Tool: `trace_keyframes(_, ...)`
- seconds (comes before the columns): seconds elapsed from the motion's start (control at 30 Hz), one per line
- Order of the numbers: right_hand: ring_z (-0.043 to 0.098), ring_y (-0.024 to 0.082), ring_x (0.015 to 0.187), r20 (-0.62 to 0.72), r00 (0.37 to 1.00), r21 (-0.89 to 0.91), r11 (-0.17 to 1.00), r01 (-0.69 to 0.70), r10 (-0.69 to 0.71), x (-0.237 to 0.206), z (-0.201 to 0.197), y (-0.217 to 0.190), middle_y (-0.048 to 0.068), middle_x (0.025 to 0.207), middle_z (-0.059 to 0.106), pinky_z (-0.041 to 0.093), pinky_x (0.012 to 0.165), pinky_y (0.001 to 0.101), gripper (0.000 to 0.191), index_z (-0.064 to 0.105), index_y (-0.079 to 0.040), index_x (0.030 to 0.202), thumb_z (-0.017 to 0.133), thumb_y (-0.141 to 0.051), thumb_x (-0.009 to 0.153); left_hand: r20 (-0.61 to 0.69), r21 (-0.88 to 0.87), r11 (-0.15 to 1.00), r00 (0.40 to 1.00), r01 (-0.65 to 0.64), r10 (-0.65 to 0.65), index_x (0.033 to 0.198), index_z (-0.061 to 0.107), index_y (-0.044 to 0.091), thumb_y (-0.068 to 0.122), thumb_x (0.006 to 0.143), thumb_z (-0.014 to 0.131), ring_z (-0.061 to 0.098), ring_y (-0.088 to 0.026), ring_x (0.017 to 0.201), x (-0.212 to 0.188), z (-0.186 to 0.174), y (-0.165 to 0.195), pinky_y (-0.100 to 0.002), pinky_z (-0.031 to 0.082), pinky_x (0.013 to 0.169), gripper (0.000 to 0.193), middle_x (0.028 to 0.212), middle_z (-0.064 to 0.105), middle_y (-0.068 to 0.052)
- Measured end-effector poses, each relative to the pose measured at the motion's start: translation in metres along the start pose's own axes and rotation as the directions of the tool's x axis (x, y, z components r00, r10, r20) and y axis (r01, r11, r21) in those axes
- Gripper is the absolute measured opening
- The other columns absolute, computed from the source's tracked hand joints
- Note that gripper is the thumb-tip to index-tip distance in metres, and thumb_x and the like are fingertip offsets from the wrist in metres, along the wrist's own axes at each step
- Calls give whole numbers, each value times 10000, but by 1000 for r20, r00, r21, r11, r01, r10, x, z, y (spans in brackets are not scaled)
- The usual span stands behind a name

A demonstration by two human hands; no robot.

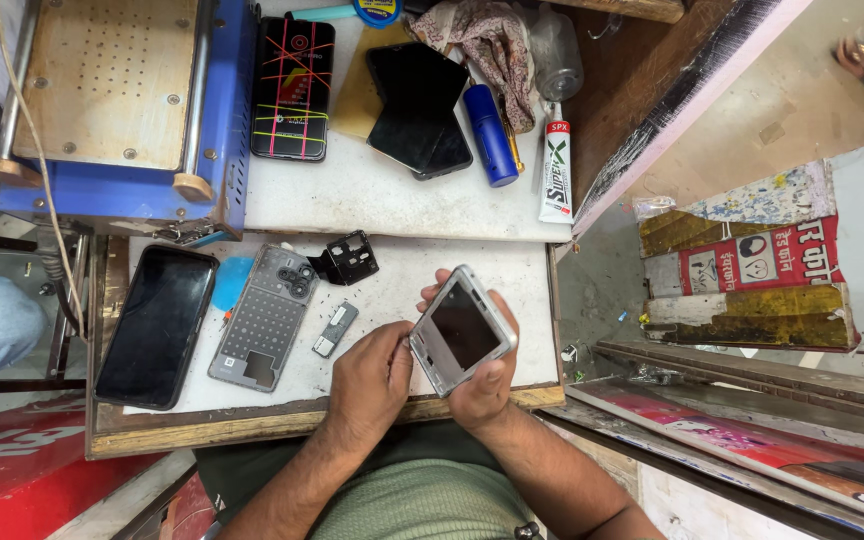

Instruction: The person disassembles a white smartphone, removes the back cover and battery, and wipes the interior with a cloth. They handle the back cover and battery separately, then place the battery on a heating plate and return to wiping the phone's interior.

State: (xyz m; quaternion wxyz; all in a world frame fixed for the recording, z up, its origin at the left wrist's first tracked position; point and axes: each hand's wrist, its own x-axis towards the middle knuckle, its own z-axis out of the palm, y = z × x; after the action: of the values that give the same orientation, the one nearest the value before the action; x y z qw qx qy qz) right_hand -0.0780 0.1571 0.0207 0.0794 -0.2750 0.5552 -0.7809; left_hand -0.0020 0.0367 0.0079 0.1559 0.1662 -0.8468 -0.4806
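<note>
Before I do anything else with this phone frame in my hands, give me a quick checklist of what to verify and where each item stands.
1. Frame supported: ok. The right hand cradles the silver phone frame from below and behind.
2. Working hand placed: ok. The left hand has its fingers at the frame's lower left edge.
3. Tool in the left hand: cannot tell, the fingers hide it.
4. Frame over the bench: ok. It is held above the white work surface, not past the edge.
5. Loose parts close by: ok. The grey back cover, black camera bracket and small grey part lie to the left.
6. Black phone: ok, flat, apart from both hands.
</note>
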Motion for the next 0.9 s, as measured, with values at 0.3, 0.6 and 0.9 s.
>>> trace_keyframes(0.3, 652, 346, 1255, -36, 997, -8, 998, 69, -69, -2, -7, 2, 300, 1429, 568, 618, 1023, 496, 961, 482, 110, 1282, 561, -781, 930, 374, -667, 570, 878, 479, -300, 1138, 657, -3, 79, 979, 536, 690, -115, 768, 5, 11, -13, -280, 575, 601, 217, 889, 728, -70)
trace_keyframes(0.6, 617, 371, 1308, 78, 975, -35, 977, 212, -209, -14, -13, 23, 334, 1483, 509, 582, 1085, 494, 920, 459, 72, 1467, 503, -720, 1001, 414, -686, 490, 843, 538, -344, 1071, 677, -50, 56, 960, 548, 677, -115, 732, 9, 13, -20, -260, 563, 617, 201, 859, 734, -81)
trace_keyframes(0.9, 544, 393, 1401, 209, 903, -27, 921, 390, -376, -13, -14, 33, 326, 1573, 376, 579, 1122, 535, 575, 277, -251, 1611, 346, -544, 1121, 422, -584, 573, 818, 576, -391, 1069, 704, -44, 73, 963, 555, 700, -103, 720, 13, 9, -14, -259, 594, 636, 217, 820, 747, -78)
